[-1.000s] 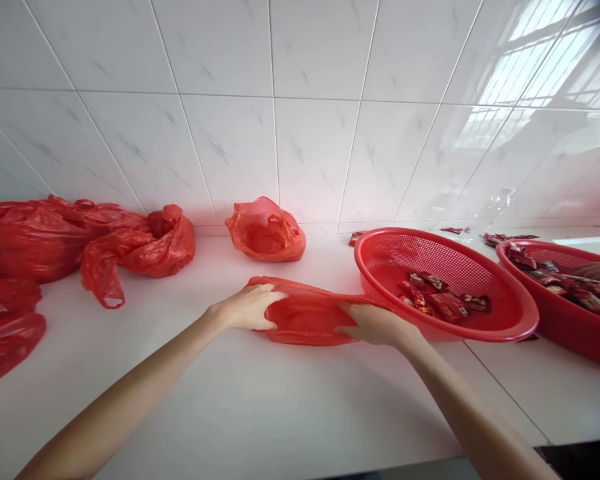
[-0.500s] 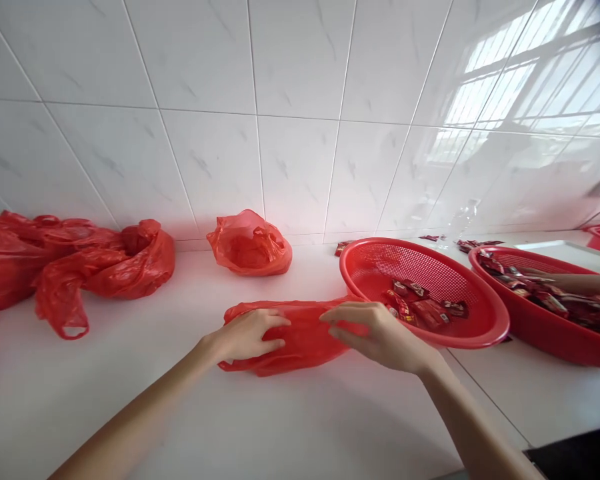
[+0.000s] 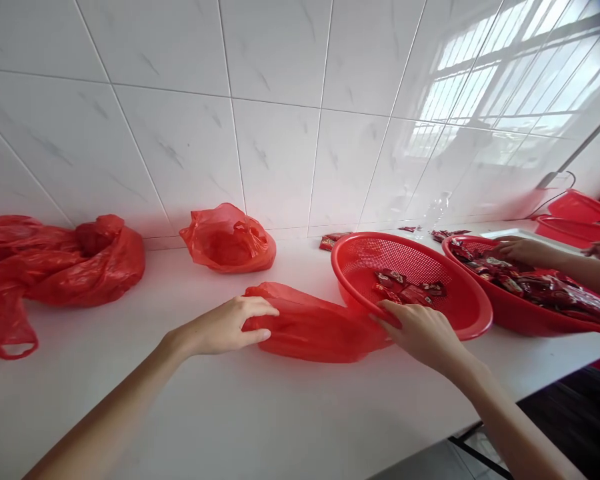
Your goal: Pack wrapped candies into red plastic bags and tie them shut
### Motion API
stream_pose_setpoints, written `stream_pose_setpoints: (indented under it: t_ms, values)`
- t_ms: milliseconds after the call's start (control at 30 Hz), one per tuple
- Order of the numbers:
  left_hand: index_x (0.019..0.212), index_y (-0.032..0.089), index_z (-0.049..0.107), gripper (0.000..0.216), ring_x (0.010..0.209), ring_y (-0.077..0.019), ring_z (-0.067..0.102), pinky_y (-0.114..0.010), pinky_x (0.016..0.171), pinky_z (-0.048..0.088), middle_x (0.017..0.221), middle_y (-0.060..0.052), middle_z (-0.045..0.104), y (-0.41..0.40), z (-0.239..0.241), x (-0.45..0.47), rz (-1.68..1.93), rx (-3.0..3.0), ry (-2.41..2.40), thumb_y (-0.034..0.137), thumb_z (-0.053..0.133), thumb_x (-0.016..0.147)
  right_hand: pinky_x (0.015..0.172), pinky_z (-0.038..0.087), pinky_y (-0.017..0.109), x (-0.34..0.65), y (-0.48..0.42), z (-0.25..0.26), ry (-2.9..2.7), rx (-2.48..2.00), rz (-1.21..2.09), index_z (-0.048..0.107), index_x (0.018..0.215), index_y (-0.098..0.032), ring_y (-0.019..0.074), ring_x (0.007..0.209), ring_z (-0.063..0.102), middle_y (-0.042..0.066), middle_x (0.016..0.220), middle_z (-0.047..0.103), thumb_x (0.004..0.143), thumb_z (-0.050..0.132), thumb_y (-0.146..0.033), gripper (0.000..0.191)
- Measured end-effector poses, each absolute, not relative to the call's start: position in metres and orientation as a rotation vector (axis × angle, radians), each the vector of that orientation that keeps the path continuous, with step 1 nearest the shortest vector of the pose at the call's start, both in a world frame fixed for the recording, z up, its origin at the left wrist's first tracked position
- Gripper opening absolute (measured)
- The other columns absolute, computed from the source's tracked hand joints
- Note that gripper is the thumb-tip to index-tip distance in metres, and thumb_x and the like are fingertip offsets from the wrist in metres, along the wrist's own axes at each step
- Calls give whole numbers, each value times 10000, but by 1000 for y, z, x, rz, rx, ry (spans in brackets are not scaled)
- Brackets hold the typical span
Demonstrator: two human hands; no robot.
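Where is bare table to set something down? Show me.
Widest: the near part of the table, between left forearm and right forearm, nearer than the lying red bag. Smaller: between left forearm and the bunched bags. Crowded: the right side, where the colander and packet-filled basin stand close together.

On table (image 3: pixel 280 420): bag (image 3: pixel 320 335) in mid, btwn left hand (image 3: pixel 220 325) at its L end & right hand (image 3: pixel 425 335) nr basket's (image 3: pixel 347 283) front edge. Behind bag, by wall (image 3: pixel 275 153): 2nd bag (image 3: pixel 227 243). Far L: bag heap (image 3: pixel 95 267). In basket: packs (image 3: pixel 405 291). R of basket: tub (image 3: pixel 510 315) w/ more packs (image 3: pixel 545 290) in, co-worker's hand (image 3: pixel 523 251) over. Behind tub: tray (image 3: pixel 530 236). Back nr wall: bottle (image 3: pixel 437 210).
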State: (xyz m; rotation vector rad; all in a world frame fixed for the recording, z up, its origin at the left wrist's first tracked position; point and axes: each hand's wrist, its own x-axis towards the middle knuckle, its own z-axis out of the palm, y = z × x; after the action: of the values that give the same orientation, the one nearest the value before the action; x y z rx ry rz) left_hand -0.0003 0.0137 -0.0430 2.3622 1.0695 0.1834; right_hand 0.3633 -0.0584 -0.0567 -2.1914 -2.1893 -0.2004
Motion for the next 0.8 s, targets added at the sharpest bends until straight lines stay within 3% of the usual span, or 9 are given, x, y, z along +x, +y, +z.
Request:
stream_pose_setpoints:
  t_ms: [100,200,300,367,400,500,633,800]
  values:
    - [1359,346,585,459,1187,-230,605,-305,933,510,1365,-2,611,16,-47,-3,153,2352,1122,499,512,933,533,360,312,383,-66,-57,-2149,-2274,-109,660,1023,-258,288,723,676,77,841,731,956,426,-516,354]
    - [1371,342,575,465,1206,-236,596,-313,967,484,1374,-3,610,15,-45,-1,133,2385,1138,496,507,939,740,521,423,385,-73,-57,-2157,-2072,-155,519,1373,-269,347,1042,669,123,1233,687,935,485,-546,520]
    - [1314,317,619,411,1152,-233,615,-314,924,486,1295,-15,656,11,-40,5,139,2464,1122,467,430,981,1089,398,504,358,-82,-57,-2287,-1576,-382,376,1502,-237,325,1386,438,138,1540,435,984,477,-352,540]
    - [1222,300,668,403,1081,-231,631,-311,849,494,1216,-25,682,8,-38,9,146,2530,1131,433,353,1008,1131,361,466,329,-86,-59,-2510,-1255,-363,465,1436,-204,283,1381,443,130,1486,506,1003,393,-179,439]
    - [1187,294,683,411,1059,-234,634,-314,829,492,1199,-32,683,7,-39,10,147,2561,1151,416,331,1013,1095,400,429,315,-86,-61,-2628,-1138,-286,517,1384,-185,267,1316,508,130,1401,584,998,359,-125,422]
    - [1207,292,675,394,1039,-253,641,-336,828,488,1223,-49,670,7,-44,8,105,2618,1263,369,354,992,917,481,405,287,-79,-71,-2777,-1272,-88,581,1295,-142,256,969,667,116,998,733,966,336,-52,420]
    - [1260,292,629,468,989,-276,654,-331,747,496,1166,-66,682,8,-52,0,-58,2574,1378,261,559,798,893,436,467,279,-57,-80,-2717,-1690,-53,634,1180,-150,284,797,689,120,794,722,1034,312,-226,362]
    - [1245,361,620,641,940,-280,668,-298,659,497,1113,-39,696,4,-52,-7,-148,2454,1321,236,668,618,988,367,517,271,-39,-81,-2617,-1919,1,609,1234,-117,324,828,701,165,800,728,1026,369,-460,467]
